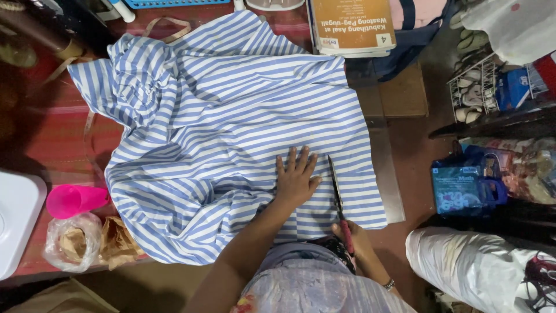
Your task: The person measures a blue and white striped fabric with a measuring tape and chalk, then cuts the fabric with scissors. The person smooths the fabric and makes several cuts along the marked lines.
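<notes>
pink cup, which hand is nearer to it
Left. The left hand lies flat on the striped cloth, right of the pink cup. The right hand holds scissors farther right.

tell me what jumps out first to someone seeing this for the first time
A big blue-and-white striped cloth spreads over the middle of the table. The left hand presses flat on it, while the right hand, at the lower edge, holds red-handled scissors whose blades lie on the cloth just right of that hand. A bright pink cup lies on its side at the far left.

A red woven mat (55,136) covers the dim table, beside a wire rack (478,87) and brown floor (414,174).
</notes>
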